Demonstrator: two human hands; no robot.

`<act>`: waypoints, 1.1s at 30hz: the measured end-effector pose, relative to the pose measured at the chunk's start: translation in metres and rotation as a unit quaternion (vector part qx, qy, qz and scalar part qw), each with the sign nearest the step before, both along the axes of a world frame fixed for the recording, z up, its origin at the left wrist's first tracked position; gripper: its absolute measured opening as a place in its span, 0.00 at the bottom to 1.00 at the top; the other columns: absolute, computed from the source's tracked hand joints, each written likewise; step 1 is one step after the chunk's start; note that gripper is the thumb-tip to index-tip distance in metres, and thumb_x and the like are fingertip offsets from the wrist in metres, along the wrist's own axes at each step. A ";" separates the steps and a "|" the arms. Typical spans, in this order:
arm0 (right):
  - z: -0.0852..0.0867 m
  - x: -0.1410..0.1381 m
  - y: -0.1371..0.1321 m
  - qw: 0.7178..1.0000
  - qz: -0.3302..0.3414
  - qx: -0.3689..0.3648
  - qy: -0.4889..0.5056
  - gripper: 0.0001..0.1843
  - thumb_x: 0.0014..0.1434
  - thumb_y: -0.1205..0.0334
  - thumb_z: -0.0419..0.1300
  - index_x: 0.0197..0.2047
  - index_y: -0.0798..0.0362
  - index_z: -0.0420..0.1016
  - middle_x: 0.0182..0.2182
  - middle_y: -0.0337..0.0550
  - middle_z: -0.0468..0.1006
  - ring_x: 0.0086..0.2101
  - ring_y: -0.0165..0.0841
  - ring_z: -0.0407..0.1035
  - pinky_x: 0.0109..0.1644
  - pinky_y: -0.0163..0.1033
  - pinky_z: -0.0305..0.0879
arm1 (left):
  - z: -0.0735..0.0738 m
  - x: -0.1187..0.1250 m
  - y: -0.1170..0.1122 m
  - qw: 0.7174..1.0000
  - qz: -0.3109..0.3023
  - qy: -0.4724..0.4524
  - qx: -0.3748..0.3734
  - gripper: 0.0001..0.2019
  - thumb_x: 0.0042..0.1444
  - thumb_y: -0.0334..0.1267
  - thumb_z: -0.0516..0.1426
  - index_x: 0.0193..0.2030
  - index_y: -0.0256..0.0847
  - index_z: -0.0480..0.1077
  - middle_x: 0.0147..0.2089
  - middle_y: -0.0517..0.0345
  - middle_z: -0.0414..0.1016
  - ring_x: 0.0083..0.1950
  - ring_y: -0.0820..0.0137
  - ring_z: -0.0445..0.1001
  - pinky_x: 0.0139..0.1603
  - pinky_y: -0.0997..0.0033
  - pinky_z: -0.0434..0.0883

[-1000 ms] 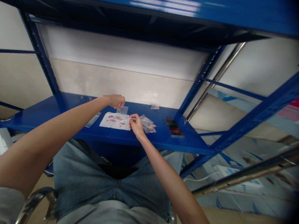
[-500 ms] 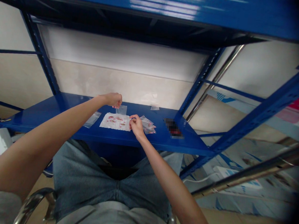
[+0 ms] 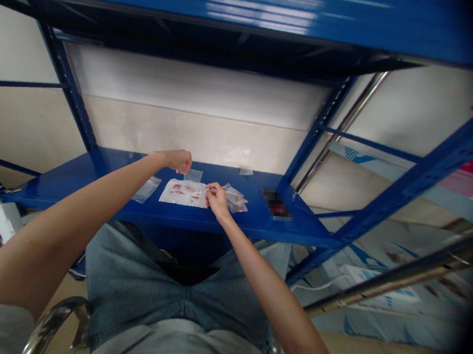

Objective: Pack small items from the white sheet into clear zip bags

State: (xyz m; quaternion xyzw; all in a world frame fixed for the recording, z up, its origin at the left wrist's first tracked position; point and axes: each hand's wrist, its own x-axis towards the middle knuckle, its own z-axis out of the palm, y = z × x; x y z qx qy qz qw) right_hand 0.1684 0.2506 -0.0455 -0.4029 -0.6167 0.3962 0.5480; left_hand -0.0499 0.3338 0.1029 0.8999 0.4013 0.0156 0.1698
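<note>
On the blue shelf lies a white, crinkled paper towel (image 3: 173, 198) with small red and brownish pieces scattered on it, too small to name. My left hand (image 3: 179, 161) hovers over its back edge, fingers pinched and pointing down. A small clear plastic bag (image 3: 194, 176) lies just beside those fingertips; whether they touch it or hold a small piece, I cannot make out. My right hand (image 3: 217, 199) rests at the towel's right edge with its fingers curled closed, their contents hidden. Right of it are clear bags (image 3: 235, 197) with small reddish pieces inside.
Another clear bag (image 3: 147, 188) lies left of the towel, and a small one (image 3: 245, 170) near the wall. A dark, pixelated object (image 3: 275, 203) lies to the right. The upper blue shelf (image 3: 249, 14) overhangs the work, with uprights on both sides. A white power strip (image 3: 6, 220) hangs at left.
The view has shifted very slightly. My left hand has dipped a little near the small clear bag; my right hand stays at the towel's edge.
</note>
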 end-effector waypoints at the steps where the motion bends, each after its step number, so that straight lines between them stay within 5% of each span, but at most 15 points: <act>1: 0.000 0.000 0.000 1.000 0.000 0.000 -0.001 0.10 0.51 0.64 0.53 0.39 0.49 0.66 0.19 0.30 0.66 0.17 0.28 0.59 0.21 0.31 0.56 | -0.001 -0.001 0.000 1.000 0.001 -0.004 -0.003 0.07 0.47 0.24 0.58 0.29 0.32 0.78 0.25 0.53 0.80 0.24 0.74 0.72 0.30 0.75 0.66; 20: -0.002 0.000 0.002 1.000 -0.001 0.000 -0.008 0.09 0.50 0.64 0.53 0.38 0.50 0.67 0.19 0.30 0.66 0.17 0.28 0.60 0.21 0.32 0.56 | 0.008 -0.007 -0.009 0.998 0.060 0.011 -0.017 0.09 0.50 0.28 0.57 0.33 0.32 0.79 0.29 0.49 0.81 0.28 0.71 0.76 0.35 0.73 0.69; 33: -0.001 0.000 0.001 1.000 0.001 0.001 -0.015 0.10 0.49 0.65 0.52 0.37 0.50 0.67 0.19 0.31 0.67 0.18 0.28 0.60 0.22 0.32 0.57 | -0.002 -0.012 0.000 1.000 0.021 0.015 0.012 0.09 0.47 0.27 0.58 0.33 0.32 0.79 0.27 0.52 0.80 0.27 0.73 0.75 0.30 0.77 0.67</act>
